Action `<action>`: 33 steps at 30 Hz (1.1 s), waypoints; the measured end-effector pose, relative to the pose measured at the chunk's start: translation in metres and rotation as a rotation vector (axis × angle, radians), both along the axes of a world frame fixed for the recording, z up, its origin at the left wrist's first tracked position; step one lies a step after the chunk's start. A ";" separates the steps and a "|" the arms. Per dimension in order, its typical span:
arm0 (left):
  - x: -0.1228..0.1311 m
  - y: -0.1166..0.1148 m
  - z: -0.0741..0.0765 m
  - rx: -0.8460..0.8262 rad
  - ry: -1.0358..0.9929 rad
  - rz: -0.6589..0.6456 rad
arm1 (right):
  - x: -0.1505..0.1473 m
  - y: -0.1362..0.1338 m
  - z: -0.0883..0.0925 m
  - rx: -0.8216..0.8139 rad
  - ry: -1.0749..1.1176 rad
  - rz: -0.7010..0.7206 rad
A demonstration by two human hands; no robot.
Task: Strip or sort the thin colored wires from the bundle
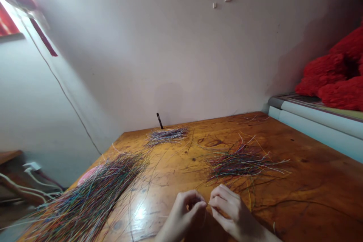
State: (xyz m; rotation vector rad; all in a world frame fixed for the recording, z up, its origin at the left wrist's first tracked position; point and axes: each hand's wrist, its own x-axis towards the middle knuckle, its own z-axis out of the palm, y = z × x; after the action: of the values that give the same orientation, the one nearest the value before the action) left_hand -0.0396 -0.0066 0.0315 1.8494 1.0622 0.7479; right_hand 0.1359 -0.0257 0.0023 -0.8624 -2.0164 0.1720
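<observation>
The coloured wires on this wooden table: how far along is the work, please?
Already done, it seems: the small, neat bundle of thin wires at the far edge. In hand: a thin wire pinched by the right hand, beside the curled left hand. Remaining: the loose tangled pile and the large multicoloured bunch.

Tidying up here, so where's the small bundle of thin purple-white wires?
In the head view, the bundle lies at the far edge of the wooden table, by a black stick.
</observation>
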 end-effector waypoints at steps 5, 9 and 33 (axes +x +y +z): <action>0.004 -0.001 0.007 -0.241 -0.120 -0.010 | 0.002 -0.001 -0.002 0.010 -0.033 -0.012; 0.005 -0.001 0.010 -0.343 -0.195 -0.028 | 0.003 -0.002 -0.004 0.077 -0.050 -0.017; 0.005 0.009 -0.023 -0.301 -0.186 0.002 | -0.005 0.004 -0.011 -0.222 0.007 -0.084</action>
State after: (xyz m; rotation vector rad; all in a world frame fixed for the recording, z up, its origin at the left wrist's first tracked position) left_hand -0.0350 0.0020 0.0089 1.4944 0.9966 0.7038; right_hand 0.1313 -0.0218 -0.0082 -1.0819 -1.9754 0.3566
